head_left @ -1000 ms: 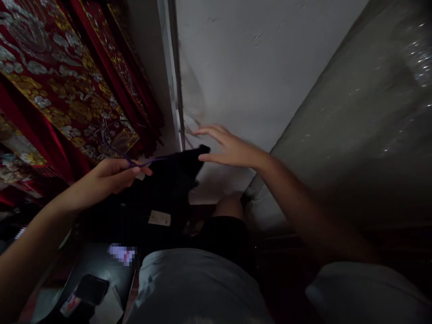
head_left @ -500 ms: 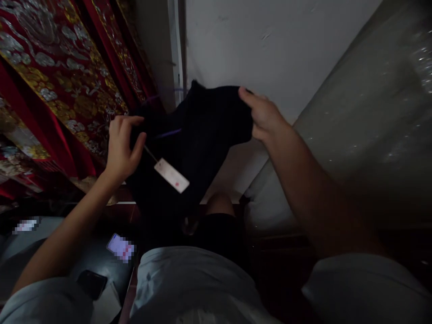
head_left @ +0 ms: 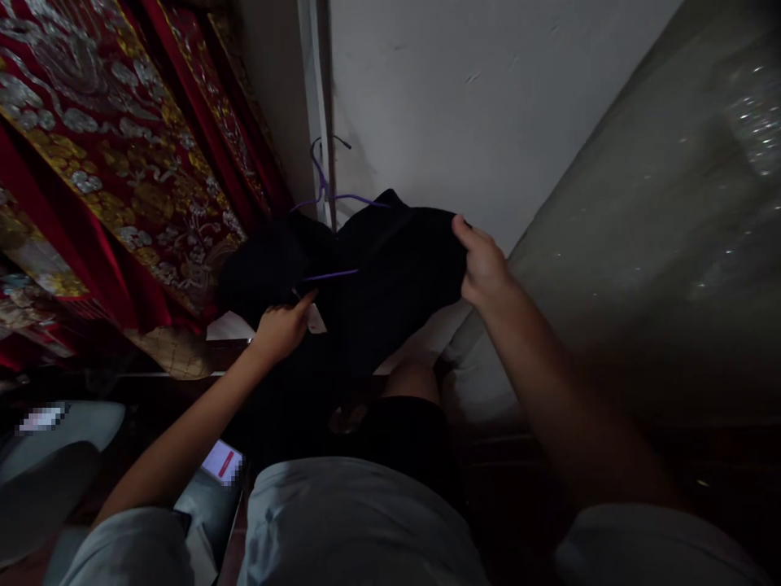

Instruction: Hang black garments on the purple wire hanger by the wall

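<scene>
The black garment (head_left: 396, 281) is around the purple wire hanger (head_left: 361, 198), likely for support, the hanger's lower edge showing at the opening. Beyond the hanger's visible right arm, the right hand (head_left: 488, 267) pinches the garment's edge — apparently spreading it. The left hand (head_left: 281, 332), half-curled, meets the paper tag (head_left: 316, 319) — grip unclear.

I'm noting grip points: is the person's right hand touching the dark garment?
Touching. The head view shows the right hand at the edge of the dark garment, its thumb laid over the cloth.
</scene>
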Demonstrator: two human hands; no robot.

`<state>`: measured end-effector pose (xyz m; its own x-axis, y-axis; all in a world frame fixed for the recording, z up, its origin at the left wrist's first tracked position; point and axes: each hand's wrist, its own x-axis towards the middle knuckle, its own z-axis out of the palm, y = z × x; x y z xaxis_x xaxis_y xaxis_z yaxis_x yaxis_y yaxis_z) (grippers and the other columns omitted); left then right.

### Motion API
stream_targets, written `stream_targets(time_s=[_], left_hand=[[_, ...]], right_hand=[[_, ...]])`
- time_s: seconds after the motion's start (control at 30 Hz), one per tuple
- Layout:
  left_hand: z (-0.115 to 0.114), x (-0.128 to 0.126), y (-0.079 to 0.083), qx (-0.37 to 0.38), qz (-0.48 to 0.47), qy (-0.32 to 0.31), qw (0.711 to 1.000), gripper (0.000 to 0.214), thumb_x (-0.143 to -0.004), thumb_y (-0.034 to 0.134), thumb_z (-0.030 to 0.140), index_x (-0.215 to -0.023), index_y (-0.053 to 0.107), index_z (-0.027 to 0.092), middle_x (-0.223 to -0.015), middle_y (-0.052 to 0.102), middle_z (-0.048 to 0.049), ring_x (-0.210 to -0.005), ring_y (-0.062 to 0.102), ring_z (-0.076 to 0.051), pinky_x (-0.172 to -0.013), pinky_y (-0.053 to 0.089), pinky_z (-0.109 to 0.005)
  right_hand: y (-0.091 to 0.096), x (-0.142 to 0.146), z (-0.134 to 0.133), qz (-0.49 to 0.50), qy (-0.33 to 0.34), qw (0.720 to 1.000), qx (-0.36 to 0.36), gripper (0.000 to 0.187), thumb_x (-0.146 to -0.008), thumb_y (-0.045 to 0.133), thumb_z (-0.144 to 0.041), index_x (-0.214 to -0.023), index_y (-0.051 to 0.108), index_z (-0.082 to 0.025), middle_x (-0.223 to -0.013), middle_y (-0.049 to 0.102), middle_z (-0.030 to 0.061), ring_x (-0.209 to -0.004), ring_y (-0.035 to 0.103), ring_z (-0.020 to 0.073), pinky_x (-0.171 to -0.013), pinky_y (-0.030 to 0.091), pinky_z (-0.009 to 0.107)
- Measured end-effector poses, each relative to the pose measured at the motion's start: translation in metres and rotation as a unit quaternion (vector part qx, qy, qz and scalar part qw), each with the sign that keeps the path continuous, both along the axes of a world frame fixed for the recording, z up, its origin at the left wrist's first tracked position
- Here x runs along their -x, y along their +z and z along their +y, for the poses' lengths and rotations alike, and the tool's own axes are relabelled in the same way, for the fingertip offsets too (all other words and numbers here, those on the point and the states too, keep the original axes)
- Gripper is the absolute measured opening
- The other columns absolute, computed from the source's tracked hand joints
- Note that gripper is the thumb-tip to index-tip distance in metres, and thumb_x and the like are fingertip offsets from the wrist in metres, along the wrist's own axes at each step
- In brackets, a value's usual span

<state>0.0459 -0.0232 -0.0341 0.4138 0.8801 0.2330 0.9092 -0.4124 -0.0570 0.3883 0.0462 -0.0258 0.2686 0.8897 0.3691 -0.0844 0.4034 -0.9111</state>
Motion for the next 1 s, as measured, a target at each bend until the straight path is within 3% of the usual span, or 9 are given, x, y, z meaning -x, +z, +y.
stream_targets(time_s=[0.17,0.3,0.5,0.57,0.7,0.8,0.87,0.93,1.0], left_hand=[[0.006,-0.003,-0.014,0.003,-0.15,0.008,0.989,0.04,-0.106,0.044,0.035,-0.124,0.071,0.012,-0.104,0.073,-0.019,-0.1,0.07,-0.031,-0.092,0.053,-0.042],[-0.014,-0.004,-0.021,0.073,-0.423,-0.043,0.902,0.041,-0.106,0.047,0.044,-0.113,0.078,0.018,-0.107,0.079,-0.0104,-0.099,0.071,-0.025,-0.093,0.053,-0.035],[-0.05,-0.029,-0.037,0.089,-0.582,0.002,0.808,0.039,-0.099,0.06,0.047,-0.107,0.083,0.016,-0.102,0.081,-0.0088,-0.095,0.073,-0.023,-0.088,0.053,-0.032],[-0.059,-0.039,-0.039,0.087,-0.611,0.013,0.787,0.038,-0.098,0.062,0.046,-0.105,0.083,0.015,-0.096,0.08,-0.0083,-0.09,0.072,-0.022,-0.083,0.053,-0.03],[-0.075,-0.051,-0.039,0.088,-0.63,0.033,0.771,0.038,-0.096,0.064,0.048,-0.102,0.084,0.016,-0.075,0.073,-0.0041,-0.069,0.062,-0.017,-0.065,0.047,-0.026],[-0.082,-0.053,-0.04,0.088,-0.644,0.05,0.758,0.039,-0.096,0.064,0.048,-0.104,0.084,0.016,-0.071,0.067,-0.0032,-0.064,0.056,-0.013,-0.06,0.044,-0.024],[-0.081,-0.054,-0.044,0.095,-0.684,0.051,0.721,0.041,-0.096,0.065,0.047,-0.116,0.081,0.016,-0.075,0.066,-0.0029,-0.064,0.055,-0.012,-0.06,0.046,-0.023],[-0.075,-0.057,-0.05,0.101,-0.726,0.037,0.679,0.049,-0.094,0.068,0.045,-0.133,0.072,0.017,-0.088,0.068,-0.0041,-0.07,0.059,-0.012,-0.065,0.053,-0.023],[-0.067,-0.062,-0.057,0.075,-0.729,0.027,0.68,0.058,-0.093,0.069,0.041,-0.146,0.061,0.02,-0.112,0.068,-0.0086,-0.085,0.066,-0.015,-0.077,0.059,-0.027]], right_hand=[[-0.008,-0.003,-0.003,-0.001,-0.015,1.0,-0.003,0.041,-0.086,0.064,-0.068,-0.09,0.075,-0.029,-0.11,0.077,0.0117,-0.123,0.067,0.036,-0.094,0.057,0.054],[-0.017,0.003,-0.005,0.03,-0.002,0.999,0.038,0.048,-0.083,0.067,-0.067,-0.1,0.073,-0.023,-0.117,0.074,0.0138,-0.126,0.065,0.0361,-0.099,0.056,0.054],[-0.037,0.062,-0.044,-0.041,-0.274,0.96,-0.048,0.043,-0.087,0.06,-0.051,-0.118,0.058,-0.022,-0.132,0.06,0.0125,-0.125,0.058,0.0274,-0.108,0.047,0.046],[-0.048,0.097,-0.069,-0.045,-0.227,0.972,-0.046,0.034,-0.092,0.054,-0.052,-0.109,0.055,-0.023,-0.113,0.062,0.0094,-0.108,0.062,0.0233,-0.095,0.051,0.038],[-0.083,0.149,-0.096,-0.112,0.001,0.989,0.095,0.04,-0.086,0.06,-0.061,-0.082,0.053,-0.022,-0.075,0.057,0.0011,-0.071,0.056,0.0174,-0.069,0.045,0.03],[-0.113,0.155,-0.096,-0.154,0.06,0.967,0.193,0.043,-0.084,0.057,-0.059,-0.064,0.052,-0.022,-0.061,0.054,0.0014,-0.063,0.051,0.0164,-0.06,0.037,0.029],[-0.129,0.15,-0.096,-0.148,0.119,0.954,0.232,0.043,-0.081,0.056,-0.058,-0.06,0.055,-0.021,-0.058,0.056,0.003,-0.058,0.051,0.0166,-0.055,0.035,0.028],[-0.14,0.145,-0.103,-0.114,0.164,0.95,0.239,0.041,-0.081,0.057,-0.057,-0.063,0.059,-0.02,-0.057,0.06,0.0042,-0.053,0.052,0.0173,-0.051,0.036,0.029],[-0.145,0.142,-0.112,-0.083,0.177,0.953,0.23,0.041,-0.081,0.056,-0.057,-0.065,0.063,-0.02,-0.057,0.063,0.0055,-0.051,0.054,0.0176,-0.05,0.039,0.029]])
